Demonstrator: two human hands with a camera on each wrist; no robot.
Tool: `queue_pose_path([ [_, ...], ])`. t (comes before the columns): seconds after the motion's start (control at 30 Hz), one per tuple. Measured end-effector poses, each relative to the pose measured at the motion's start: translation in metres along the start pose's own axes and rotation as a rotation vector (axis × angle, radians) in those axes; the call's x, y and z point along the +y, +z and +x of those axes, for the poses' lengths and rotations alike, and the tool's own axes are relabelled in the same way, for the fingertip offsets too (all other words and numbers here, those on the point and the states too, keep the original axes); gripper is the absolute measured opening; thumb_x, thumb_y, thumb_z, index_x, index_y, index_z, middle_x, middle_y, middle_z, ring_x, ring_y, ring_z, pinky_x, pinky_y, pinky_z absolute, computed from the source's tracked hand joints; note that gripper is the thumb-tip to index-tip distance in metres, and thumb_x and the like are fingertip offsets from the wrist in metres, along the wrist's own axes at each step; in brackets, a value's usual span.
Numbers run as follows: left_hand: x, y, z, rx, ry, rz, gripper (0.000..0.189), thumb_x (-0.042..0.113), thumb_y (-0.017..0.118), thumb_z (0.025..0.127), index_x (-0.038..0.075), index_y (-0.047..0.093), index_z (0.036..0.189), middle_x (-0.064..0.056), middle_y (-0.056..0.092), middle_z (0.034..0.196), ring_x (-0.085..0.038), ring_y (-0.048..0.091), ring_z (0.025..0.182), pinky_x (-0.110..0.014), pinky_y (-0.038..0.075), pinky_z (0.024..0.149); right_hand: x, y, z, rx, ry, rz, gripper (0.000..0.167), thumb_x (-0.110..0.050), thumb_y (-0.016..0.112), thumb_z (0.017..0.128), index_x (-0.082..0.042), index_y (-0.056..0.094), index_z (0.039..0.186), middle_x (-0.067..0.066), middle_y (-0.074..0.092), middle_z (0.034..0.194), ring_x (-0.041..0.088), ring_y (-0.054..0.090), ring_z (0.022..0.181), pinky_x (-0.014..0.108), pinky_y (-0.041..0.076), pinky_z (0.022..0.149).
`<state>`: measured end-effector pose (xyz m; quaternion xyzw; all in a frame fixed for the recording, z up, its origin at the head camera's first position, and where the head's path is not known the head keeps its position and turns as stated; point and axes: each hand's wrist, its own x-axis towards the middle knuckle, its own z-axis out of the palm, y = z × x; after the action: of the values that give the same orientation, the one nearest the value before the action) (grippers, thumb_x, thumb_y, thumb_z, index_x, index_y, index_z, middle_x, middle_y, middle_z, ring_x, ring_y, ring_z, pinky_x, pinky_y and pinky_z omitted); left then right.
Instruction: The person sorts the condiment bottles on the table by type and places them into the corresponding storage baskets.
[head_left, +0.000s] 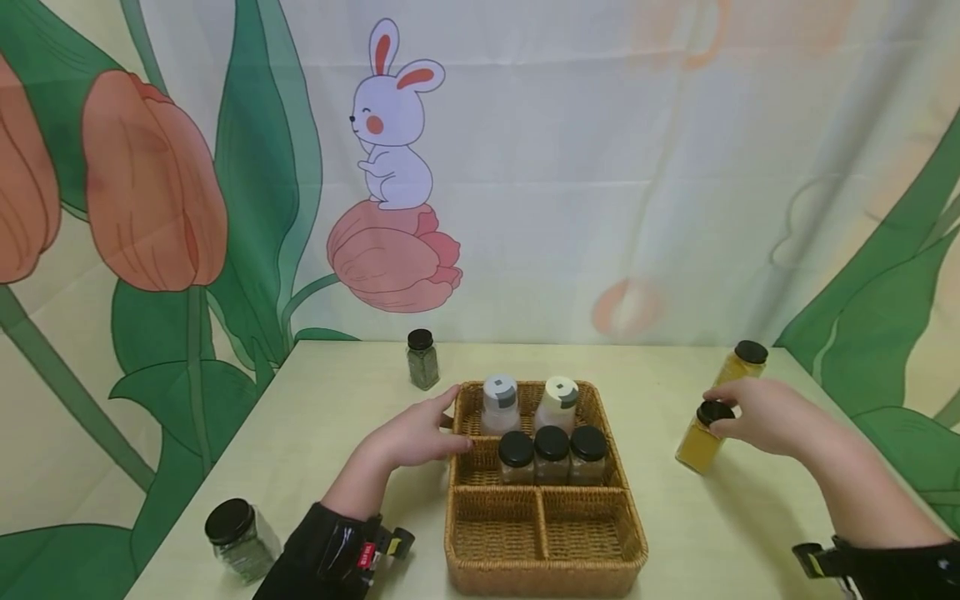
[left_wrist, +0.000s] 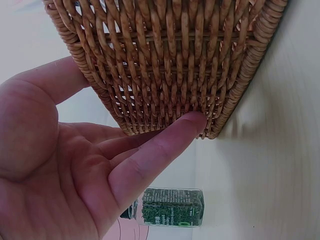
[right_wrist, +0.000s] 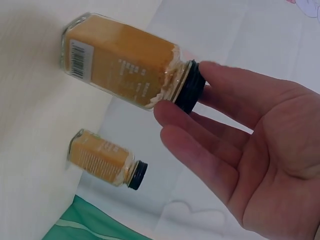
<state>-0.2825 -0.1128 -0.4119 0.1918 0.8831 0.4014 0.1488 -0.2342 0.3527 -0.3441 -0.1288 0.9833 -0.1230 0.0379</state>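
My right hand [head_left: 765, 414] pinches the black lid of a glass spice jar of yellow-orange powder [right_wrist: 120, 62] between thumb and fingers. The jar stands slightly tilted in the head view, its base close to the table. Just behind it is a second yellow spice jar [right_wrist: 102, 157], also black-lidded. With my left hand [head_left: 415, 431] I hold the left side of a divided wicker basket [head_left: 546, 575], thumb over the rim and fingers along the outer wall [left_wrist: 165, 65]. Inside are two pale-capped shakers [head_left: 500, 404] at the back and several black-lidded jars [head_left: 552, 454] in the middle row.
A jar of green dried herbs [head_left: 423, 362] stands behind the basket to the left. Another herb jar [head_left: 242, 540] is at the table's front left. The basket's two front compartments [head_left: 495, 525] hold nothing. A printed curtain [head_left: 525, 208] hangs behind the table.
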Motion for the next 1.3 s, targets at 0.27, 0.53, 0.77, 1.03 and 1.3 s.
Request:
queue_pose_path([
  [0.27, 0.0, 0.0, 0.001, -0.002, 0.01, -0.01, 0.097, 0.025, 0.078, 0.088, 0.007, 0.019, 0.163, -0.024, 0.049, 0.148, -0.031, 0.062, 0.118, -0.041, 0.058, 0.08, -0.008, 0.004, 0.01, 0.033, -0.014, -0.015, 0.041, -0.016, 0.077, 0.088, 0.009, 0.068, 0.12, 0.021, 0.072, 0.105, 0.039, 0.068, 0.094, 0.052, 0.056, 0.075],
  [0.53, 0.0, 0.001, 0.001, -0.003, 0.009, -0.008, 0.097, 0.025, 0.078, 0.088, 0.006, 0.019, 0.163, -0.024, 0.051, 0.146, -0.031, 0.062, 0.118, -0.041, 0.058, 0.081, -0.011, 0.006, 0.022, 0.02, 0.027, -0.015, 0.039, -0.029, 0.078, 0.09, 0.004, 0.072, 0.108, 0.008, 0.071, 0.09, 0.024, 0.066, 0.077, 0.042, 0.054, 0.063],
  [0.77, -0.001, 0.001, 0.001, 0.001, 0.011, -0.005, 0.097, 0.025, 0.078, 0.088, 0.006, 0.02, 0.163, -0.022, 0.05, 0.147, -0.033, 0.059, 0.123, -0.042, 0.057, 0.083, -0.019, 0.008, 0.026, 0.029, 0.066, -0.06, 0.033, -0.035, 0.076, 0.091, -0.003, 0.07, 0.086, 0.0, 0.064, 0.075, 0.019, 0.057, 0.064, 0.036, 0.046, 0.055],
  [1.03, 0.001, 0.001, 0.001, -0.001, 0.008, -0.011, 0.097, 0.024, 0.078, 0.088, 0.006, 0.019, 0.163, -0.022, 0.05, 0.148, -0.033, 0.06, 0.122, -0.042, 0.058, 0.082, -0.024, 0.011, 0.028, 0.051, 0.141, -0.11, 0.051, -0.052, 0.069, 0.093, -0.012, 0.055, 0.065, 0.0, 0.049, 0.059, 0.019, 0.048, 0.053, 0.033, 0.037, 0.048],
  [1.3, 0.002, 0.001, -0.001, -0.002, 0.007, -0.019, 0.097, 0.024, 0.078, 0.089, 0.005, 0.019, 0.163, -0.025, 0.047, 0.15, -0.034, 0.06, 0.122, -0.041, 0.058, 0.081, -0.028, 0.019, 0.032, 0.066, 0.207, -0.187, 0.068, -0.075, 0.051, 0.092, -0.016, 0.048, 0.057, -0.002, 0.043, 0.052, 0.022, 0.049, 0.048, 0.036, 0.035, 0.044],
])
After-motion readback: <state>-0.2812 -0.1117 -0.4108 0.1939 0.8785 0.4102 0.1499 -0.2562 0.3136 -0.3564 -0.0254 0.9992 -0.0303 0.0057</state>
